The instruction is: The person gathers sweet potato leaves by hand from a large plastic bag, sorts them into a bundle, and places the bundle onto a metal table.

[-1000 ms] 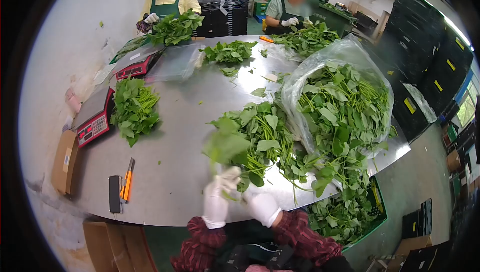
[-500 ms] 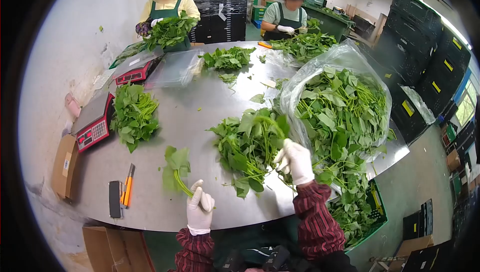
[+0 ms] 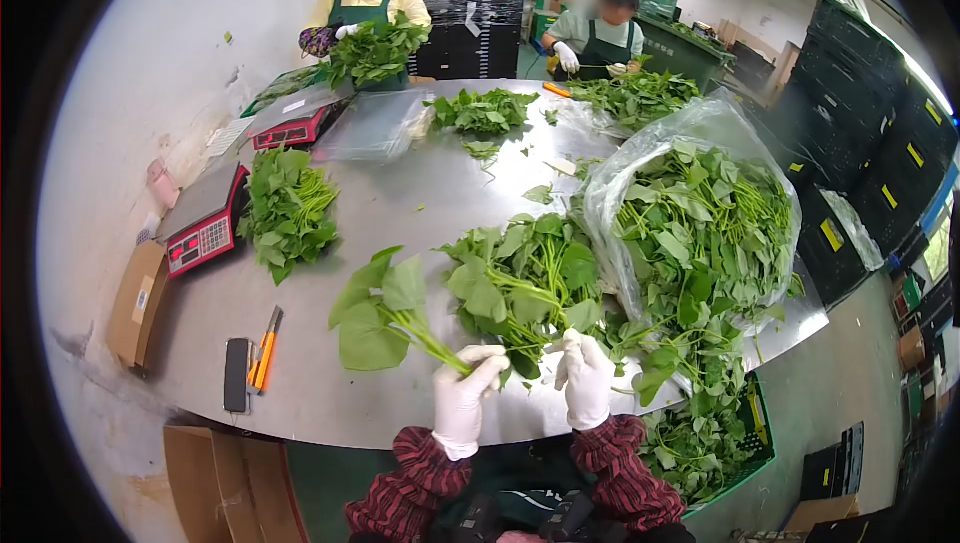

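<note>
My left hand (image 3: 465, 398), in a white glove, is closed around the stems of a small bunch of leafy greens (image 3: 385, 313); its broad leaves point away to the upper left. Close by on the right, my white-gloved right hand (image 3: 585, 378) has thumb and fingers pinched together. Whether a stem is between them is hard to make out against the leaves behind. Just beyond both hands lies a loose pile of leafy greens (image 3: 520, 278) on the metal table (image 3: 390, 213). A large clear plastic bag (image 3: 610, 208) full of the same greens lies open at its right.
At left are a bundle of greens (image 3: 290, 208), a red scale (image 3: 205, 228), a phone (image 3: 237, 375) and an orange utility knife (image 3: 264, 358). A green crate (image 3: 765, 428) of greens stands below the right edge. Two co-workers handle greens across the table.
My left hand has moved right and slightly up with its bunch, which looks fuller. My right hand has come down and a little left, nearer to the left hand.
</note>
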`<act>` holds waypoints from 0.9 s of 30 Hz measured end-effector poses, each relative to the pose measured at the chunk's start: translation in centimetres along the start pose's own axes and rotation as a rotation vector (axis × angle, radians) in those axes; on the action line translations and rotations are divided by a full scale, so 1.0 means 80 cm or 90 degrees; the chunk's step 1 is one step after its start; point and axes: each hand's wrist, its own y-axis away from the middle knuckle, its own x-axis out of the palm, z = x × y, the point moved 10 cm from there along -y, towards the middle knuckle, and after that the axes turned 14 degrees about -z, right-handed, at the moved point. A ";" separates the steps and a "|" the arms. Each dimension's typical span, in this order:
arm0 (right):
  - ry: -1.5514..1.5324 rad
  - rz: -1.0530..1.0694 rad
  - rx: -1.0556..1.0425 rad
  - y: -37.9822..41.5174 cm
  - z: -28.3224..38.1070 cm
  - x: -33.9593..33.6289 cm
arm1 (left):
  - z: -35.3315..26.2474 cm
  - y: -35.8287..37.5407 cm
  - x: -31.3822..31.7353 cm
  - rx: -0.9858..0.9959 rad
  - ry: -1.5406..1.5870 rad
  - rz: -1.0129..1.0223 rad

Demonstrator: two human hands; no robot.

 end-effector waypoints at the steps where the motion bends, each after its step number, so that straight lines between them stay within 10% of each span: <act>1: 0.001 0.004 0.000 0.003 -0.010 0.001 | 0.000 -0.001 0.002 0.001 0.001 -0.004; 3: 0.256 -0.034 -0.482 0.032 0.041 0.009 | 0.003 -0.005 0.009 -0.044 0.012 -0.022; 7: 0.419 0.038 -0.834 0.093 0.068 0.036 | 0.010 -0.017 0.007 -0.058 -0.005 -0.012; 11: 0.411 0.185 -0.806 0.106 0.028 0.047 | 0.014 -0.018 -0.002 -0.080 -0.031 0.007; 16: 0.392 0.365 -0.092 0.057 -0.022 0.041 | 0.012 -0.012 -0.004 -0.088 -0.031 0.047; 20: 0.517 0.314 -0.138 0.029 0.010 0.052 | 0.038 0.004 0.004 -0.138 -0.064 0.152; 27: 0.046 0.217 -0.140 0.019 0.002 0.047 | 0.066 0.022 0.006 -0.215 -0.131 0.202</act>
